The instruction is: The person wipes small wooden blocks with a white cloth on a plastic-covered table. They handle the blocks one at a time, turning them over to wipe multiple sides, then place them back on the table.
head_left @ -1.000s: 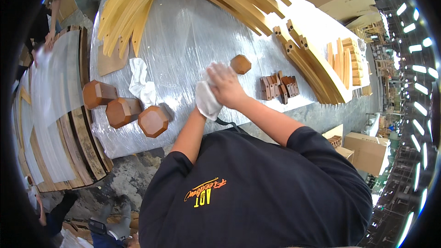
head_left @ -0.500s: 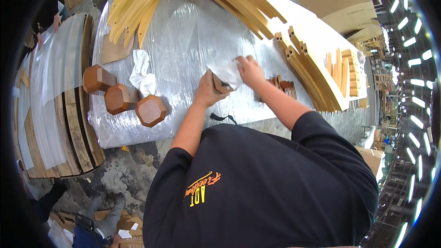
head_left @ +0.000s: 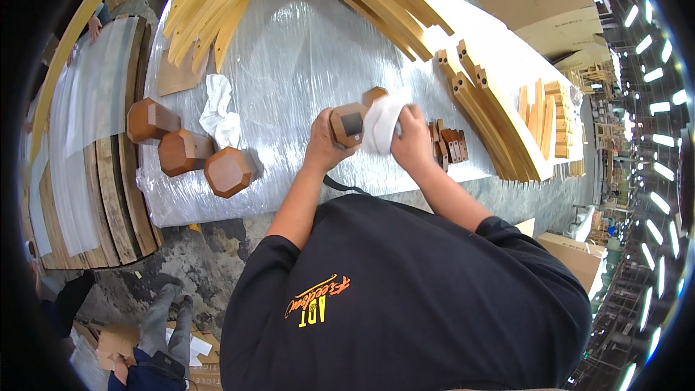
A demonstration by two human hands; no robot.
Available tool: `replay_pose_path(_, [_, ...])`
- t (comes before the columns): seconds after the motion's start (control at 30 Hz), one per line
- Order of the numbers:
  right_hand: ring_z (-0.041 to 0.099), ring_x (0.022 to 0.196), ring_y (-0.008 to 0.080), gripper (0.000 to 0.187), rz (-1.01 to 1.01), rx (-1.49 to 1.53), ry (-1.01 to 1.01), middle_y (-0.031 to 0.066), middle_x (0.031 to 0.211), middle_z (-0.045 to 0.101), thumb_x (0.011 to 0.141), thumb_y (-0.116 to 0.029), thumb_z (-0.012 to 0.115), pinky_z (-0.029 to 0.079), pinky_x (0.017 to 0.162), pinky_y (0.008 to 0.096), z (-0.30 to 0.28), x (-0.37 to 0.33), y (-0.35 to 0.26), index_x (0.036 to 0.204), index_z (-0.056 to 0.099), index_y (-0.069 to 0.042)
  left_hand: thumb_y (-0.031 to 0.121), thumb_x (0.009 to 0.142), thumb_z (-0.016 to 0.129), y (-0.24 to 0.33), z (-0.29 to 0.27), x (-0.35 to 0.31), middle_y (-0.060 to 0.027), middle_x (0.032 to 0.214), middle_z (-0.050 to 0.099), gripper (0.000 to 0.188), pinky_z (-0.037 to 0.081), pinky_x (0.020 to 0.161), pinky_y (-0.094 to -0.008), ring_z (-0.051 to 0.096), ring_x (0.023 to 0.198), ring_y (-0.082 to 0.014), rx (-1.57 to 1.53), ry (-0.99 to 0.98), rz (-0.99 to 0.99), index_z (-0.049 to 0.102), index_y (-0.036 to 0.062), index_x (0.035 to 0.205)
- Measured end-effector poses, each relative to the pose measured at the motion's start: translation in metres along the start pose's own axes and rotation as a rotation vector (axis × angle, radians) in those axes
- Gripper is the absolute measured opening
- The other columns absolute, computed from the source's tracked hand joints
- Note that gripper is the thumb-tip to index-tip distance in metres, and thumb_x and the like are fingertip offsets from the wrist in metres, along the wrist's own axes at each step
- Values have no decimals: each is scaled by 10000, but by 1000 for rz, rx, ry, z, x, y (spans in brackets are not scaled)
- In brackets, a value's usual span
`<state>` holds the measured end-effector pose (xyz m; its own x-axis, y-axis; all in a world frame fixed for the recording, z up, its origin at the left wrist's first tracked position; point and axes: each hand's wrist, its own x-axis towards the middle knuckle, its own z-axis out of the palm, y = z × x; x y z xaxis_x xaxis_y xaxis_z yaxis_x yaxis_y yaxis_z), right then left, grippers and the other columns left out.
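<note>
My left hand [head_left: 322,143] is closed around a brown octagonal wooden block [head_left: 338,124] with a dark square on its end face. Bunched in my right hand [head_left: 411,143] is a white cloth [head_left: 381,129], right beside the block. A rounded brown wooden part [head_left: 374,93] shows behind the cloth; whether it belongs to the same block I cannot tell. Both hands are above the near side of a film-wrapped surface [head_left: 304,58]. To their left lie three similar octagonal blocks [head_left: 230,171] in a slanting row, with a second white cloth [head_left: 219,112] beside them.
Curved yellowish wooden pieces [head_left: 217,11] lie at the far side, more [head_left: 499,130] at the right. Small dark-brown pieces [head_left: 452,146] sit near my right hand. A wood-slat stack [head_left: 108,181] stands left. Another person [head_left: 156,340] is at lower left; another's hand [head_left: 94,27] shows upper left.
My right hand has moved right and nearer with the cloth, baring the block's end face with the dark square. A long curved wooden piece has come into view at upper left.
</note>
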<state>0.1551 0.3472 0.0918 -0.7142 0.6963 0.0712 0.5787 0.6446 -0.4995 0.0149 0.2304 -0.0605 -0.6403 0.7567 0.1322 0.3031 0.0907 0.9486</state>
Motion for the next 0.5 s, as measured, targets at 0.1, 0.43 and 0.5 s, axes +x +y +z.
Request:
replay_pose_path(0.1, [649,1192,460,461,-211,-253,-83,249,1362,651,942,-233,706,564,970,499,3,13,-8,1365,639,-62,201,616,1016,-1,2,5,-154,1362,614,1016,506,1098,-448,594,1297,-339,-139,-54,-34,467,69,1461])
replay_pose_path(0.43, [734,1037,410,496,-351,-191,-673,184,1283,730,935,-103,602,593,931,489,1,27,-26,1424,664,-162,398,657,989,0,-4,-1,-189,1415,626,929,503,1097,-486,602,1305,-398,-61,-24,38,582,102,1438])
replay_pose_path(0.5, [753,961,420,503,-237,-161,-774,219,1152,771,911,-86,572,598,886,514,3,52,-34,1402,670,-138,415,662,982,1,-3,-3,-193,1425,612,924,508,1080,-491,599,1301,-400,12,-11,63,583,104,1436])
